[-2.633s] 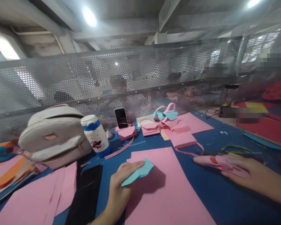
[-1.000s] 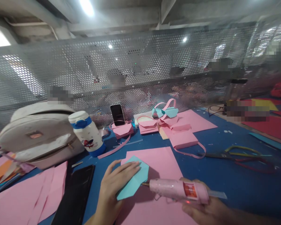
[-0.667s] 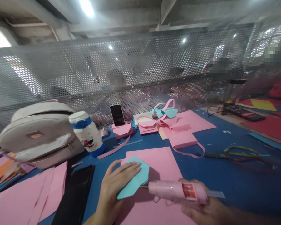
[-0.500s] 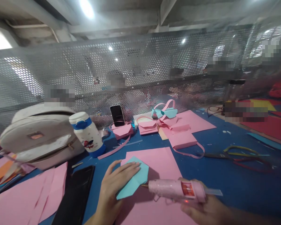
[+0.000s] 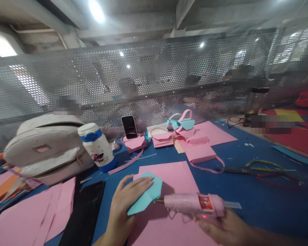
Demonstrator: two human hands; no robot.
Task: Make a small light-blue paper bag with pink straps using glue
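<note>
My left hand [image 5: 129, 196] grips a folded piece of light blue paper [image 5: 152, 188], its fingers laid across the top and the thumb out of sight underneath. In my right hand [image 5: 224, 222] is a pink hot glue gun [image 5: 184, 203], with a red light glowing on its body and a clear glue stick [image 5: 232, 205] poking out of its back. The gun's metal nozzle [image 5: 159, 201] points left and meets the right edge of the blue paper. Below both hands lies a sheet of pink paper [image 5: 169, 171] on the blue table.
Behind the sheet stand several small pink paper bags [image 5: 163, 139] and a blue one [image 5: 183, 123]. Scissors [image 5: 246, 169] lie to the right. On the left are a white bottle [image 5: 97, 147], a backpack [image 5: 48, 147], a black phone [image 5: 83, 212] and cut pink paper [image 5: 33, 215]. A phone [image 5: 129, 126] leans upright.
The glue gun has tilted slightly, its nozzle rising a little along the blue paper's edge. My left hand keeps its hold, and the view has shifted slightly.
</note>
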